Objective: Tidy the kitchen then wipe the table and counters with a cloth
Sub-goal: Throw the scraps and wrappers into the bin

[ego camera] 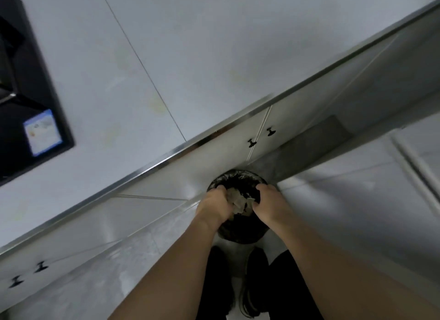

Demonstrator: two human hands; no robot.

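Observation:
A round bin lined with a black bag (pixel 234 176) stands on the floor against the cabinet fronts. Both my arms reach down into its mouth. My left hand (pixel 215 204) and my right hand (pixel 270 200) are curled around a crumpled greyish wad of rubbish (pixel 239 201), held between them just over the bin's opening. Whether the wad is a cloth or paper is unclear. The lower part of the bin is hidden behind my forearms.
A white counter (pixel 166 57) with a steel edge runs diagonally above the bin. A black hob (pixel 28 105) bearing a sticker sits at its left. White cabinet doors with black knobs (pixel 260 137) are below. My dark shoes (pixel 254 279) stand on pale floor tiles.

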